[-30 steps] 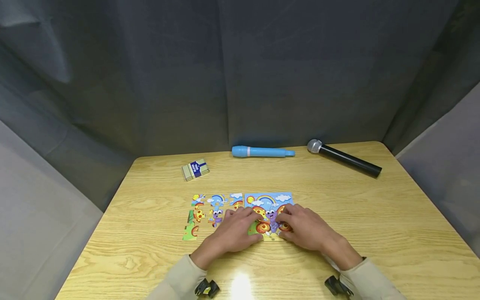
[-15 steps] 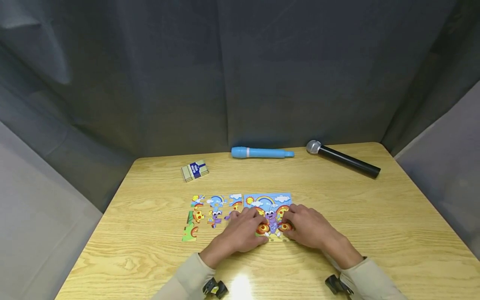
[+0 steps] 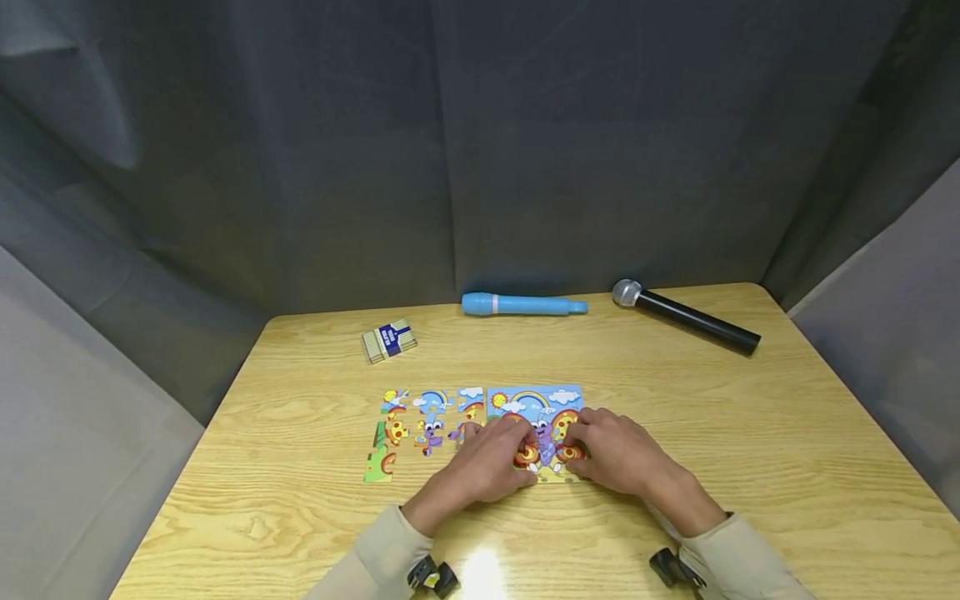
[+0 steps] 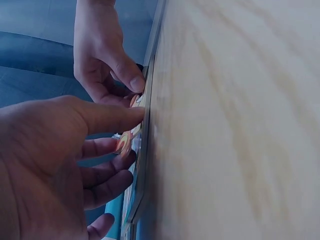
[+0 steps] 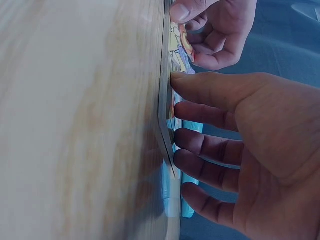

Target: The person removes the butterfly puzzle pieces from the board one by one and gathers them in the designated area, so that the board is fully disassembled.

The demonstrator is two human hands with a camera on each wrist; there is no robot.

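Note:
A butterfly puzzle board [image 3: 534, 400] lies mid-table. My left hand [image 3: 491, 458] is over its lower left part. In the right wrist view, that hand pinches a red and orange puzzle piece [image 5: 186, 44], tilted up from the board, with its thumb at the board's near edge. My right hand [image 3: 615, 450] rests at the board's lower right, its bent fingers [image 5: 205, 142] spread and fingertips touching the board. Several loose puzzle pieces [image 3: 396, 429] lie spaced in rows to the left of the board, some partly behind my left hand.
Toward the back of the table lie a small blue-labelled pack [image 3: 390, 340] of thin sticks, a blue tube-shaped handle [image 3: 525, 305] and a black microphone [image 3: 686, 317] with a silver head. Dark cloth [image 3: 360, 167] hangs behind the table's far edge.
My left hand has shifted a little to the right over the board, then stayed nearly still over the last half second. The right hand has barely moved.

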